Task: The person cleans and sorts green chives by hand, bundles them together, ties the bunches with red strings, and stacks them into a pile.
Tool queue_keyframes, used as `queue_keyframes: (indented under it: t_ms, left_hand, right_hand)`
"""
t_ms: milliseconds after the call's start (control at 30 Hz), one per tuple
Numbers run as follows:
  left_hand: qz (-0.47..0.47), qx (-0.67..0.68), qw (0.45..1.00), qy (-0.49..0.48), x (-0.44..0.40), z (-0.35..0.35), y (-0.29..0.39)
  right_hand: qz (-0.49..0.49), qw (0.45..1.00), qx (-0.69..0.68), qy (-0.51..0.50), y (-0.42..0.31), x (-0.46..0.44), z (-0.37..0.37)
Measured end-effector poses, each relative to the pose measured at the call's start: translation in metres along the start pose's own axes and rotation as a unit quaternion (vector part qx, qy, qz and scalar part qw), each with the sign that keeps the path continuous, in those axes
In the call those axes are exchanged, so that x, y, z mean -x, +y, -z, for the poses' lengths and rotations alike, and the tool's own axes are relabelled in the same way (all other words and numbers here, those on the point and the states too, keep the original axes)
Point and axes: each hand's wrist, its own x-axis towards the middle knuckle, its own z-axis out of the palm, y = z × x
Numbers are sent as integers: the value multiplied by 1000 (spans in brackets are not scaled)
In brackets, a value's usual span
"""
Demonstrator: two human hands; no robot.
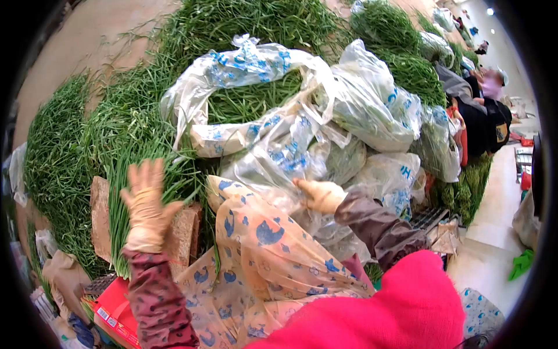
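My left hand [145, 205], in a pale glove, lies flat with fingers spread on a bundle of long green chives [119, 198]. Brown boards [186, 230] show on either side of the bundle. My right hand [324, 196], also gloved, is closed at the near edge of a clear plastic bag [279, 154] with blue print; its fingers are partly hidden. That bag lies among other filled bags. Just below both hands, a peach apron with blue patterns [267, 232] spreads across my lap.
Loose chives [64, 157] are heaped at the left and back. A filled plastic bag [366, 99] stands at the right. A red box [119, 311] sits at lower left. Another person [482, 116] is at the far right, beside more greens. A green bag [521, 264] lies on the floor.
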Motion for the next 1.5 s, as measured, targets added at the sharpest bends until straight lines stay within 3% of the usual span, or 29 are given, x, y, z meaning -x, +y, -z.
queue_keyframes:
  t_ms: [33, 100, 167, 300, 367, 433, 500, 533, 567, 600, 633, 667, 700, 733, 767, 833, 900, 967, 1033, 1100, 1167, 1200, 1233, 1300, 1367, 1400, 1433, 1500]
  left_hand:
    - [-51, 15, 998, 14, -13, -3, 20]
    - [-191, 130, 973, -15, -41, -19, 54]
    - [-282, 199, 937, -46, -58, -51, 86]
    - [-332, 251, 894, -164, -87, -101, 132]
    - [-348, 303, 877, -137, -92, -98, 148]
    - [-385, 257, 877, -126, -100, -103, 159]
    - [-374, 202, 892, -155, -101, -88, 168]
    - [-379, 203, 889, -157, -104, -100, 169]
    - [-368, 407, 802, -235, -108, -116, 168]
    - [-334, 588, 672, -301, -110, -132, 167]
    - [-263, 623, 621, -395, -108, -125, 163]
    - [-176, 649, 569, -474, -106, -118, 159]
    - [-175, 639, 588, -464, -106, -122, 159]
    - [-175, 627, 607, -455, -106, -126, 159]
    - [-173, 616, 626, -446, -106, -129, 160]
    - [-302, 430, 784, -330, -102, -135, 161]
    - [-210, 401, 813, -367, -113, -137, 161]
    - [-69, 633, 707, -306, -122, -135, 153]
    - [99, 740, 616, -252, -148, -133, 138]
    - [112, 752, 620, -195, -162, -102, 131]
    - [34, 701, 699, -138, -174, -108, 124]
    - [-3, 656, 744, -129, -176, -109, 122]
    - [-42, 607, 784, -121, -177, -109, 123]
    - [-68, 601, 788, -114, -170, -102, 124]
    - [-97, 593, 792, -110, -163, -99, 127]
    - [-120, 581, 799, -94, -160, -99, 127]
    - [-142, 570, 806, -78, -157, -97, 129]
    - [-165, 527, 826, -109, -145, -89, 133]
  right_hand:
    - [-53, 994, 87, -49, -9, 1, 1]
    - [-62, 984, 151, -63, 12, -18, -34]
    - [-40, 992, 117, -34, 25, -30, -57]
    - [-61, 987, 147, 3, 4, -39, -82]
    - [12, 993, 63, 95, -5, -30, -76]
    - [49, 982, -23, 182, -21, -20, -54]
    - [24, 979, -75, 190, -39, -14, -31]
    - [66, 949, -222, 216, -41, -15, -28]
    - [106, 895, -362, 237, -47, -16, -22]
    - [158, 846, -456, 227, -53, -16, -12]
    - [153, 845, -460, 225, -56, -19, -8]
    - [139, 793, -574, 149, -57, -22, -7]
    - [124, 724, -675, 70, -57, -25, -4]
    - [59, 729, -681, -16, -47, -20, 4]
    - [90, 791, -604, 25, -41, -25, 7]
    - [20, 847, -532, -9, -12, -27, 25]
    - [-55, 830, -549, 78, 12, -36, 37]
    - [-119, 760, -611, 187, 31, -62, 33]
    - [-64, 909, -335, 240, 62, -85, 25]
    - [-153, 912, -163, 343, 84, -101, 25]
    - [-113, 928, 16, 354, 68, -91, 43]
    - [-77, 944, 84, 310, 64, -98, 47]
    - [44, 944, 129, 300, 64, -104, 44]
    - [117, 934, 256, 218, 63, -130, 28]
    - [108, 949, 253, 157, 47, -135, 32]
    - [170, 914, 276, 243, 59, -146, 26]
    - [170, 911, 266, 264, 60, -149, 28]
    - [59, 945, 280, 157, 57, -157, 31]
